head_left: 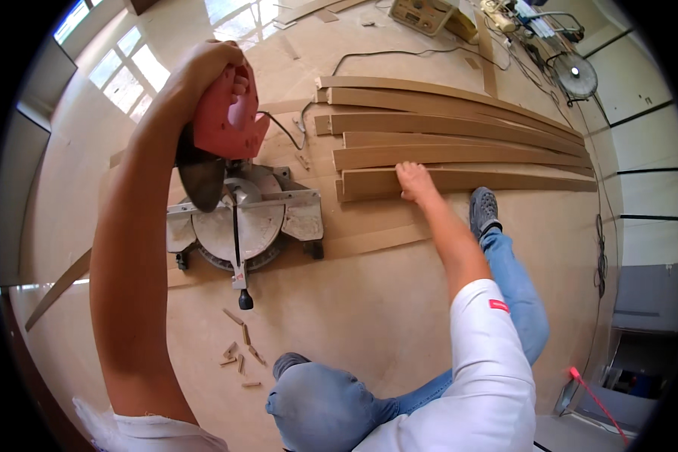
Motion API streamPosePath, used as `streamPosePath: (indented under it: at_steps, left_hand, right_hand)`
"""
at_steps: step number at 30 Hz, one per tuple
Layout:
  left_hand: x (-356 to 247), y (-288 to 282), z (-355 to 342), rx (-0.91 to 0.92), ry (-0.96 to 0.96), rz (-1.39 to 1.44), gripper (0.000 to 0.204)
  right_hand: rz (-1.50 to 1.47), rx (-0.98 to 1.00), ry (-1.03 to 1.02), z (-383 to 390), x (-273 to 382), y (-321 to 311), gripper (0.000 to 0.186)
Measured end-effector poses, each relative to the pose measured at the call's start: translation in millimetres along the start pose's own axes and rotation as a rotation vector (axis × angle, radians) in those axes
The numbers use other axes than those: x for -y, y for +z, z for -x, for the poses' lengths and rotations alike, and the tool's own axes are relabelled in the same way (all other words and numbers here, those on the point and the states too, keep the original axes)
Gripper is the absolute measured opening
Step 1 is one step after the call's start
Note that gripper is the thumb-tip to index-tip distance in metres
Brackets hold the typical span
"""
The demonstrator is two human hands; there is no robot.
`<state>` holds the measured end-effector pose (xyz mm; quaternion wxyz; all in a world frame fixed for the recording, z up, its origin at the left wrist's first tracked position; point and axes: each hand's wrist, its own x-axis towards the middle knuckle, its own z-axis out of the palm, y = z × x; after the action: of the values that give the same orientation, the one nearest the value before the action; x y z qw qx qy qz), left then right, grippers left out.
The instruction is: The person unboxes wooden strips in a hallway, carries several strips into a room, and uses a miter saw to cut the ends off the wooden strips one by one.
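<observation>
My left hand (220,62) is wrapped around the handle of a red mitre saw (241,132). The saw head is raised, and its dark blade guard (202,179) hangs above the round grey saw base (248,222). Over to the right, my right hand (414,181) grips the upper edge of the nearest long brown board (497,180), close to its left end. That board stands on edge, and its end lies apart from the saw. Several similar boards (444,123) lie side by side just beyond it.
Small wood offcuts (241,350) litter the floor in front of the saw. A black cord (399,53) runs across the back toward a fan (576,75) and a beige box-shaped device (420,13). My shoe (484,211) is near the boards; a red-handled stick (595,399) lies lower right.
</observation>
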<state>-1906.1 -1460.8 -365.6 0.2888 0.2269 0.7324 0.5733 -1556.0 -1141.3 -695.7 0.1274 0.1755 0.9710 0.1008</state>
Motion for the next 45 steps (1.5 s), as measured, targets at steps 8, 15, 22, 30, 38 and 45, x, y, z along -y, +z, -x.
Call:
streamPosePath:
  at_steps: [8,15,22,30,38,45]
  left_hand:
    - [9.5,-21.3,-17.7,0.031,0.020,-0.197,0.022]
    - [-9.2,3.4,-6.2,0.005,-0.047,-0.104,0.024]
    - [-17.7,-0.6,0.4,-0.058,-0.051,-0.131,0.028]
    - [-17.3,-1.5,12.2,-0.060,-0.008,-0.128,0.026]
    - [-14.3,4.5,27.1,-0.069,0.006,-0.121,0.025]
    - [-14.2,8.4,35.4,-0.070,0.031,-0.115,0.024]
  right_hand:
    - [-0.228,-0.279,-0.370,56.2,11.9,-165.4,0.065]
    - [-0.463,-0.137,-0.533,39.9,104.4,-125.8,0.054]
    - [-0.354,-0.382,-0.363,0.2,177.3,-107.7,0.042]
    - [-0.402,-0.338,-0.508,-18.3,189.1,-122.4,0.037]
    - [-0.457,-0.373,-0.494,-23.6,206.9,-121.8,0.030]
    - [-0.408,-0.294,-0.483,-33.1,221.0,-125.8,0.032]
